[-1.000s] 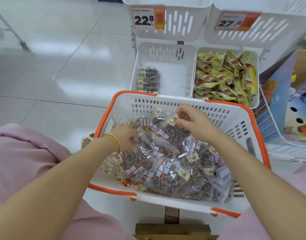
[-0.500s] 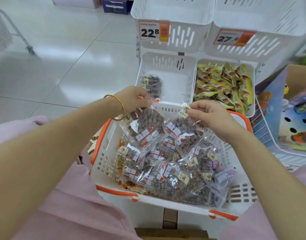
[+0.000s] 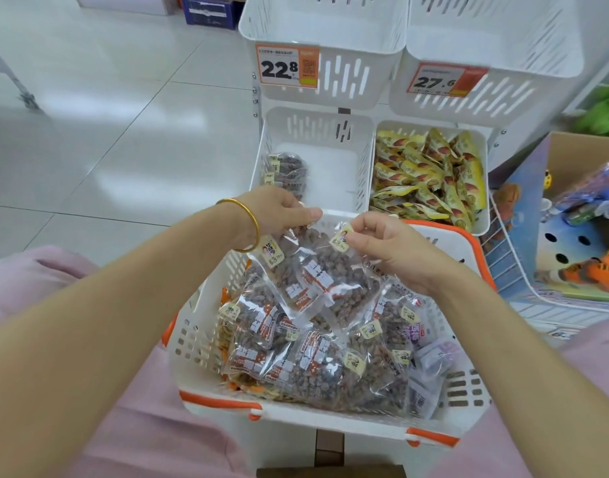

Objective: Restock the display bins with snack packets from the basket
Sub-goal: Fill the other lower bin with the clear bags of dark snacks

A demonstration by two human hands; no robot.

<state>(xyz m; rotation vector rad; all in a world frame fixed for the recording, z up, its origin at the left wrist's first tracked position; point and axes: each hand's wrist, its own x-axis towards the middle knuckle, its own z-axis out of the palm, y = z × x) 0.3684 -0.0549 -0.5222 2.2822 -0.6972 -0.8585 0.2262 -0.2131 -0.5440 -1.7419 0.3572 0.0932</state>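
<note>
A white basket with orange trim (image 3: 206, 343) sits in front of me, filled with several clear packets of brown snacks (image 3: 317, 370). My left hand (image 3: 282, 212) pinches the top edge of one clear packet (image 3: 289, 270) above the basket's far rim. My right hand (image 3: 389, 250) pinches the top of a second clear packet (image 3: 344, 288), which overlaps the first. Beyond the hands, the lower left display bin (image 3: 317, 139) holds a few of the same packets (image 3: 286, 174) against its left wall.
The lower right bin (image 3: 484, 188) is full of yellow packets (image 3: 430, 174). Two upper white bins carry price tags 22.8 (image 3: 287, 65) and 27.6 (image 3: 441, 81). A cardboard box with toys (image 3: 578, 215) stands at the right. Tiled floor lies to the left.
Both hands have lifted a packet each out of the basket and raised them toward its far rim. The two packets now hang close together and overlap.
</note>
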